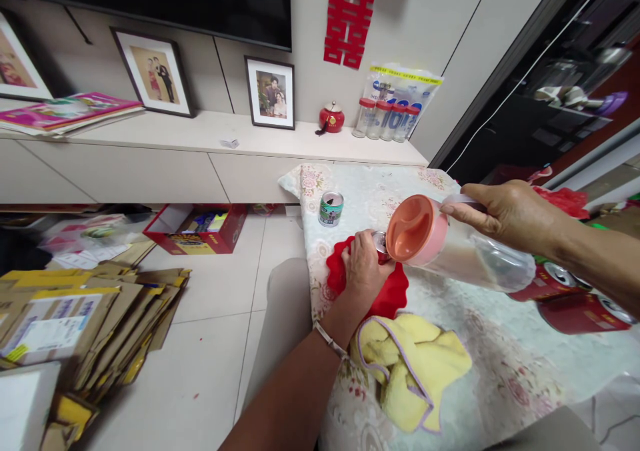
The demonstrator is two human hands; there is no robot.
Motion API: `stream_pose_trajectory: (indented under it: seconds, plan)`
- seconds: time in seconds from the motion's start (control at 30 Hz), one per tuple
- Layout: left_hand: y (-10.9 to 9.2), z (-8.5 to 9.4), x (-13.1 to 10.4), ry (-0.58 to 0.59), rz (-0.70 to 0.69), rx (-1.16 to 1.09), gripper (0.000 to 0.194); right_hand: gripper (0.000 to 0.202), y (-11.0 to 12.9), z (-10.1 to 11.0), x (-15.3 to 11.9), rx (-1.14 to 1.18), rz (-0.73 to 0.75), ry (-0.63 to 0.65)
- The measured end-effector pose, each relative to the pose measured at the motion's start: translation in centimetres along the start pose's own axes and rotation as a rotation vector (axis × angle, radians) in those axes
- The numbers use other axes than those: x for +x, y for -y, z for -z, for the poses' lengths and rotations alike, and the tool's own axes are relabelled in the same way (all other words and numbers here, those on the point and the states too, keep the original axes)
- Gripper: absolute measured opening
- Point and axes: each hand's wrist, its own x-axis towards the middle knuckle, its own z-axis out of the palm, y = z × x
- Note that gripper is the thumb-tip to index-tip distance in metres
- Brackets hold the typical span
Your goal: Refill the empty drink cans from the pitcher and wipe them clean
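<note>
My left hand [364, 264] is wrapped round a small can [380, 239] above a red scalloped dish [393, 296]. In my right hand [505, 214] is the handle of a clear plastic pitcher [463, 257] with an orange lid [410, 229]. The pitcher is tipped to the left, its lid against or just over the can's top. Some cloudy liquid shows inside it. Whether liquid flows into the can is hidden. Behind my left hand stands a green can [331, 209]. A yellow cloth [413, 371] lies crumpled in front of the dish.
Large red cans [583, 312] are at the right on the flowered tablecloth [500, 351]. Behind, a white shelf [200, 134] holds picture frames, a red pot [331, 117] and lidded jars [385, 123]. Flattened cardboard [110, 317] and a red box [200, 231] lie on the floor, left.
</note>
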Motion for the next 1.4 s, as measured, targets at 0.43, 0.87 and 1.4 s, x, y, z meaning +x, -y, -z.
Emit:
stream_pose_trajectory:
  seconds: [0.43,0.87,1.4]
  plan:
    - [0.03,-0.08,-0.01,0.002,0.002,0.005,0.059,0.077,0.29,0.13,0.09,0.008,0.0,0.001]
    - [-0.07,0.03,-0.01,0.009,0.008,0.017,0.059,0.076,0.51,0.09,0.17,0.01,0.019,-0.002]
    - [-0.25,0.18,0.06,0.014,0.023,0.027,0.058,0.075,0.16,0.11,-0.05,0.002,0.048,-0.024]
